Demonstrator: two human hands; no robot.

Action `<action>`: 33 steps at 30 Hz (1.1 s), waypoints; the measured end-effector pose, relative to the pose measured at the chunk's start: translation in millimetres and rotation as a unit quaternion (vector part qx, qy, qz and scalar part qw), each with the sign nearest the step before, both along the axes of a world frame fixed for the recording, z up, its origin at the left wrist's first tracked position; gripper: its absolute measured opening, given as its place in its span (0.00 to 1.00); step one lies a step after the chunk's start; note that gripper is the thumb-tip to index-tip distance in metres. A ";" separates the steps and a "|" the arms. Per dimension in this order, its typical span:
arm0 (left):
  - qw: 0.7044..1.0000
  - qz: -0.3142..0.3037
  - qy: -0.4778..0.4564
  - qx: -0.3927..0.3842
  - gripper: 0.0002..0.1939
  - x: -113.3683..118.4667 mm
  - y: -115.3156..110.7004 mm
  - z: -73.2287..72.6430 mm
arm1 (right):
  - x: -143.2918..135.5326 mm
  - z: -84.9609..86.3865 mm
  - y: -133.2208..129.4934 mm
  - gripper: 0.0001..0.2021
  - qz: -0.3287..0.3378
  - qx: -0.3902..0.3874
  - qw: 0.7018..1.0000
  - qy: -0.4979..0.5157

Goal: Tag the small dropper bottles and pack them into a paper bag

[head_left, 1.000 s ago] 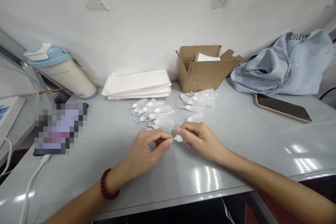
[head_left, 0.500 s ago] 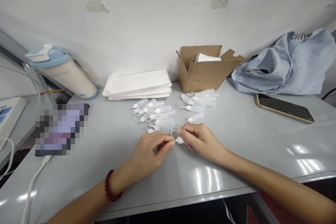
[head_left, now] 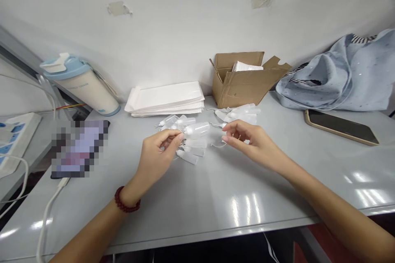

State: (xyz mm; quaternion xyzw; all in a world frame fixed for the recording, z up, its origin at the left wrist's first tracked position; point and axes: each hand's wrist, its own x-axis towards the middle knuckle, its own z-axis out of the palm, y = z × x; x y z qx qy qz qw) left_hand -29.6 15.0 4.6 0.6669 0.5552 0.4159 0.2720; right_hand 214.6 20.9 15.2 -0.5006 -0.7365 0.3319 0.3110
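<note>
My left hand (head_left: 162,148) pinches the narrow tip end of a small translucent squeeze bottle (head_left: 197,130), whose clear body points right over the pile. Around and under it lie several like bottles (head_left: 187,157) with thin pale cords at their tips. My right hand (head_left: 245,139) has its thumb and forefinger apart, by the tip of another bottle that the hand mostly hides. A loose cord (head_left: 218,145) curves out below these fingertips. Farther back, a second group of bottles (head_left: 245,111) lies in front of the cardboard box (head_left: 237,88).
A stack of white padded envelopes (head_left: 166,98) lies against the wall. To the left are a tumbler (head_left: 89,86), a blurred-out phone (head_left: 82,148) on a cable and a power strip (head_left: 18,144). A blue bag (head_left: 333,78) and a phone (head_left: 341,126) are at right.
My left hand has moved left and back with the bottle, now above the left pile. My right hand has let go of it and shifted back and right, fingers parted.
</note>
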 end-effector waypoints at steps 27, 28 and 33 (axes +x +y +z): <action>0.996 0.047 0.048 0.063 0.06 9.1 -7.4 -2.3 | 15.1 1.4 7.8 0.10 0.106 0.093 0.972 -0.186; 0.995 0.020 0.064 0.080 0.06 10.4 -9.5 -2.8 | 14.3 4.5 6.2 0.10 0.105 0.094 0.975 -0.170; 0.979 -0.120 0.117 0.114 0.09 14.8 -17.8 -9.4 | 9.0 10.7 -0.2 0.08 0.121 0.105 0.981 -0.105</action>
